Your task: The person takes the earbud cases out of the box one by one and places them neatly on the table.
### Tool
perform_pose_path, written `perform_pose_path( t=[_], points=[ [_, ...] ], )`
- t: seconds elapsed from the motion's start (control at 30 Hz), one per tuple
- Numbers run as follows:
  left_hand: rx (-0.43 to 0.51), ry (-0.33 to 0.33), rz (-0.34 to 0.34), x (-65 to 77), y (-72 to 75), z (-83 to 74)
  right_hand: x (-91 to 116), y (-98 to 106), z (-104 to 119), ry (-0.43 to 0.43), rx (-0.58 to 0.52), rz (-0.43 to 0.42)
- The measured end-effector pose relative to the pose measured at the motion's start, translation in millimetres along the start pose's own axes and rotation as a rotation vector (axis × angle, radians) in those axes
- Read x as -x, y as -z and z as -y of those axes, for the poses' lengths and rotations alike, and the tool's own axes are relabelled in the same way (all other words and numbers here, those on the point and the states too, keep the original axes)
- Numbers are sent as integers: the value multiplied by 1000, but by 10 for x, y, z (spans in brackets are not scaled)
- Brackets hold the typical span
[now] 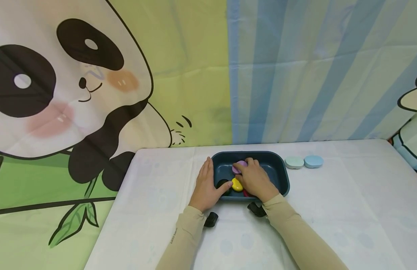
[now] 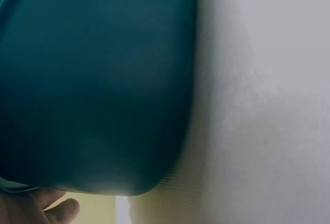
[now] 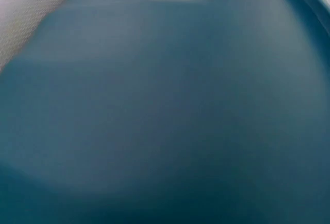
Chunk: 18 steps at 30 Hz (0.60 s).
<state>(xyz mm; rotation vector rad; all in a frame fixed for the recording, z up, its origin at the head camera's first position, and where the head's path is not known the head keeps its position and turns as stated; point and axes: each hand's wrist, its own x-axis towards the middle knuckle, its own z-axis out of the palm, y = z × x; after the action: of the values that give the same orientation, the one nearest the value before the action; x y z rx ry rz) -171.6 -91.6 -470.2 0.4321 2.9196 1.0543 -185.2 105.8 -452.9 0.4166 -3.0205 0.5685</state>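
A dark blue tray (image 1: 271, 173) lies on the white table, its outer wall (image 2: 103, 80) filling much of the left wrist view. My left hand (image 1: 205, 189) holds the tray's left end, fingers along the outer side and thumb over the front rim. Inside the tray, my right hand (image 1: 257, 179) has its fingertips around a purple rounded piece (image 1: 239, 167). Beside it lie a yellow rounded piece (image 1: 237, 184), a black round piece (image 1: 225, 186) half covered by the left thumb, and a red piece (image 1: 247, 193) largely hidden by the right hand. Only the tray wall (image 3: 165, 90) shows in the right wrist view.
To the tray's right, a mint-green oval piece (image 1: 294, 162) and a light blue oval piece (image 1: 313, 161) lie side by side on the white tablecloth (image 1: 356, 210). Behind the table hangs a curtain (image 1: 195, 75) with a panda print and blue stripes.
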Motion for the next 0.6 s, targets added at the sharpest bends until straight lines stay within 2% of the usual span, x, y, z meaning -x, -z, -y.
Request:
perform_pose_path(
  t=[0.37, 0.6],
  points=[
    [6, -2, -4, 4, 7, -11, -62, -40, 59, -8, 18, -22],
    [7, 21, 2, 9, 7, -25, -53, -5, 45, -49, -24, -2]
  ],
)
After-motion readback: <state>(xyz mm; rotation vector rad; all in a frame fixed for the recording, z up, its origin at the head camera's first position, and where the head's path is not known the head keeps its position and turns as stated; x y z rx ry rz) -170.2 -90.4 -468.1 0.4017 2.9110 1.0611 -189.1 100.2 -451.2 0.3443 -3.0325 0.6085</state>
